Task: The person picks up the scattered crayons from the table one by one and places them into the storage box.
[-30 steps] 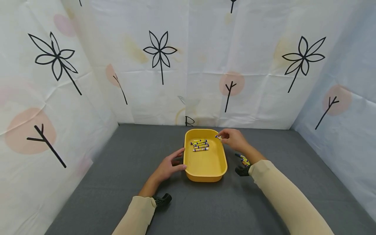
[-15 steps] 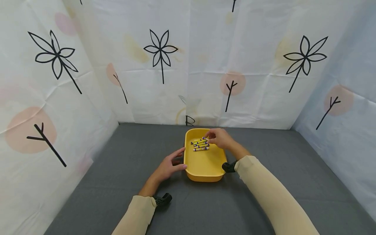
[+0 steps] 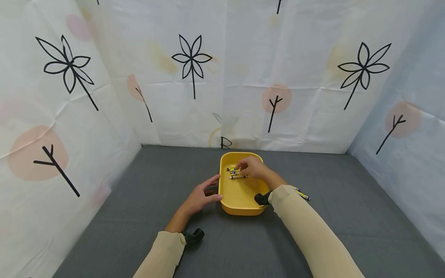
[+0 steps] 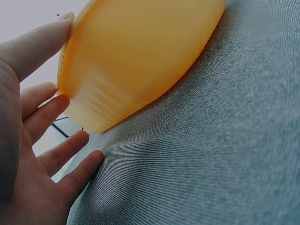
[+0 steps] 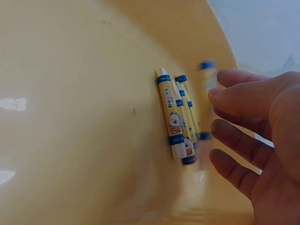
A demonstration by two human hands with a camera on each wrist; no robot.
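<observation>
Several yellow-wrapped crayons (image 5: 171, 115) lie side by side in a yellow plastic tray (image 3: 243, 211). My right hand (image 3: 253, 168) is inside the tray, low over them. In the right wrist view, a motion-blurred crayon (image 5: 205, 105) stands upright right at the thumb tip, beside the others. The thumb and index finger are slightly parted, and the remaining fingers are loosely bent. My left hand (image 3: 199, 199) rests against the tray's left side with spread fingers. In the left wrist view its thumb touches the rim, and the other fingers extend beside the wall.
More crayons (image 3: 303, 195) lie on the grey cloth-covered table (image 3: 180, 166) right of the tray, partly hidden by the right sleeve (image 3: 306, 224). A white patterned curtain (image 3: 240, 69) surrounds the back and sides.
My right hand has carried a crayon leftward from the tray's right rim and lowered it beside the others, where its fingertips have loosened. My left hand has stayed at the tray.
</observation>
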